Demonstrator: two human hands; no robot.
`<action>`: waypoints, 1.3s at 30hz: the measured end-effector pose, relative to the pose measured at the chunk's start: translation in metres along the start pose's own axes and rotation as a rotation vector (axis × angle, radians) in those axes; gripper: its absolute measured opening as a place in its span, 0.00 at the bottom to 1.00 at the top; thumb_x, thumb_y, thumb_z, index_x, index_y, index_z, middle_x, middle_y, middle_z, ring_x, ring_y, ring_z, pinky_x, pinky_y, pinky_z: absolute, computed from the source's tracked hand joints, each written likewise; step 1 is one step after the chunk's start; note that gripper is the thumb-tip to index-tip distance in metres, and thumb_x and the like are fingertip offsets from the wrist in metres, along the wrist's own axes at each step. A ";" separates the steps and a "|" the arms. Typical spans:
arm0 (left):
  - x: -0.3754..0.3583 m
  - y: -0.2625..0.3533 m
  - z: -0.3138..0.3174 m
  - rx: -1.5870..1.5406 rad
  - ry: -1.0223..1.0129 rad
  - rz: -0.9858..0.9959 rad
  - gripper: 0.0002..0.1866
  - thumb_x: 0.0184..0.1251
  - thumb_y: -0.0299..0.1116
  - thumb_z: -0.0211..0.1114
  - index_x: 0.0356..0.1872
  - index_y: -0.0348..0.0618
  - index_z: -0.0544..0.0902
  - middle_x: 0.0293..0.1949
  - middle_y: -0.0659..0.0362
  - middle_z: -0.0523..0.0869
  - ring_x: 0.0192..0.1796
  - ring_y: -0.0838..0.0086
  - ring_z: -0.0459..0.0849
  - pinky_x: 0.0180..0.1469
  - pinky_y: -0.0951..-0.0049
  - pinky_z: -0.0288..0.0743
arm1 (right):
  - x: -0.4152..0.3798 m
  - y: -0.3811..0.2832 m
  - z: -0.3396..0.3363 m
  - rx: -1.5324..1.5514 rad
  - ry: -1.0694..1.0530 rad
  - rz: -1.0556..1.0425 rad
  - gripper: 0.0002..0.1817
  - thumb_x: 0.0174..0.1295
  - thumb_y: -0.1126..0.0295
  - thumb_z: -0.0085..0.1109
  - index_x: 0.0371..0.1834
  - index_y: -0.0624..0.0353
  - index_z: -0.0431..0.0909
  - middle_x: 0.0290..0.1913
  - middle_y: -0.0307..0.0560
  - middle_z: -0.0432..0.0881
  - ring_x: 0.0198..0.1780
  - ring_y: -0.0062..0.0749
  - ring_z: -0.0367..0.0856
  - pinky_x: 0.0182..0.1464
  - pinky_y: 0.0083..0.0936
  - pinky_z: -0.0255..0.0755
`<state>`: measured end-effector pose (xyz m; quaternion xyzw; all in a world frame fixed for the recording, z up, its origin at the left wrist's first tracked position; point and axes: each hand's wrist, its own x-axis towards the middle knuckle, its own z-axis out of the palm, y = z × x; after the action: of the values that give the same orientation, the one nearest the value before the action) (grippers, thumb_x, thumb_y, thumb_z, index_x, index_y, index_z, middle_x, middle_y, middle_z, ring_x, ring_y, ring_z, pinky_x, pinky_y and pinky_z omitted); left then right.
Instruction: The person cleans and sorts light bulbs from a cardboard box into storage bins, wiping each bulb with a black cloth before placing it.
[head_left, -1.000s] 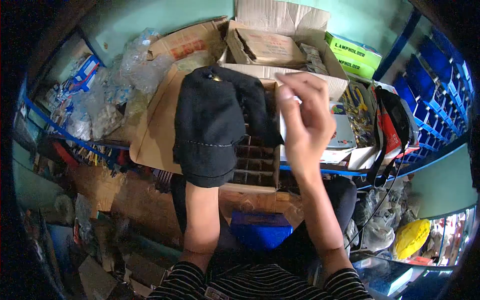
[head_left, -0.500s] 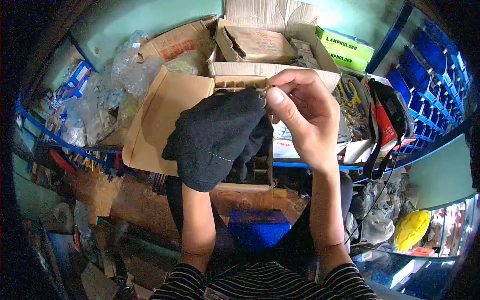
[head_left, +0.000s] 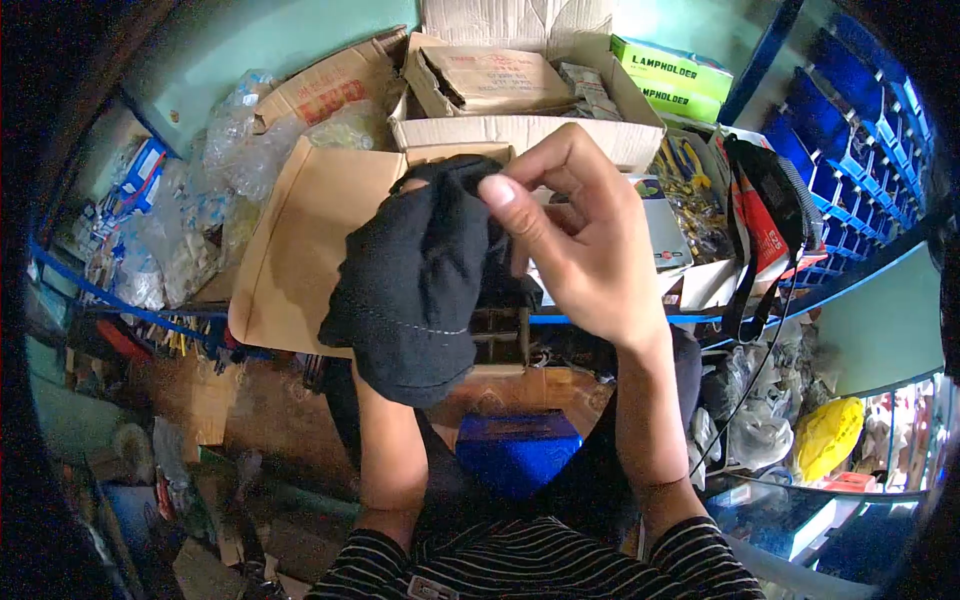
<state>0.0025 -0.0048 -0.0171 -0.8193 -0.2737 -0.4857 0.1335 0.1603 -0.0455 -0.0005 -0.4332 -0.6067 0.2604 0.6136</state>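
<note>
Curls fingers of right hand (head_left: 590,245) partway, with thumb tip (head_left: 500,191) at the edge of black cloth (head_left: 410,290), can't tell if pinching, hides left hand (head_left: 412,186) inside it, spread unreadable, reaches both forearms forward, right wrist bent inward, over divided carton (head_left: 500,370) at blue-edged shelf (head_left: 580,319), before open cardboard box (head_left: 530,131) and green wall (head_left: 335,32).

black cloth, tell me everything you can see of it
The black cloth looks like soft, matte fabric, creased and loosely bunched, with a pale dashed stitch line across its lower part. It covers most of the left hand, above a divided carton. The right hand is at its upper right edge; its grip is unclear.
</note>
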 end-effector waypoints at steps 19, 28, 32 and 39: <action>-0.014 -0.019 0.017 -0.352 -0.300 -0.361 0.12 0.67 0.39 0.62 0.44 0.43 0.78 0.39 0.48 0.83 0.36 0.56 0.85 0.42 0.62 0.78 | 0.002 0.006 -0.001 -0.008 -0.038 -0.030 0.15 0.73 0.62 0.59 0.34 0.65 0.78 0.31 0.42 0.83 0.34 0.20 0.78 0.41 0.23 0.74; -0.018 -0.022 0.024 -0.506 -0.106 -0.441 0.13 0.65 0.38 0.63 0.42 0.39 0.80 0.37 0.52 0.84 0.35 0.59 0.84 0.41 0.64 0.78 | 0.003 0.001 0.005 -0.107 -0.125 -0.123 0.13 0.63 0.68 0.68 0.47 0.61 0.82 0.36 0.45 0.82 0.37 0.31 0.83 0.42 0.26 0.76; 0.014 -0.006 0.012 -0.422 -0.133 -0.420 0.12 0.66 0.36 0.62 0.42 0.36 0.80 0.36 0.53 0.84 0.36 0.62 0.84 0.41 0.65 0.78 | 0.008 0.012 0.000 -0.147 -0.060 -0.386 0.10 0.59 0.73 0.72 0.43 0.61 0.86 0.38 0.44 0.83 0.39 0.28 0.81 0.41 0.23 0.75; 0.040 0.034 -0.003 -0.151 -0.228 -0.350 0.12 0.68 0.33 0.59 0.40 0.32 0.81 0.35 0.55 0.86 0.37 0.67 0.84 0.41 0.67 0.77 | 0.003 0.022 0.029 0.487 0.143 0.020 0.10 0.65 0.68 0.68 0.40 0.65 0.82 0.36 0.42 0.82 0.36 0.24 0.81 0.42 0.19 0.73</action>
<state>0.0353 -0.0208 0.0209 -0.8166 -0.3880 -0.4248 -0.0467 0.1374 -0.0262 -0.0209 -0.2959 -0.4767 0.3738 0.7386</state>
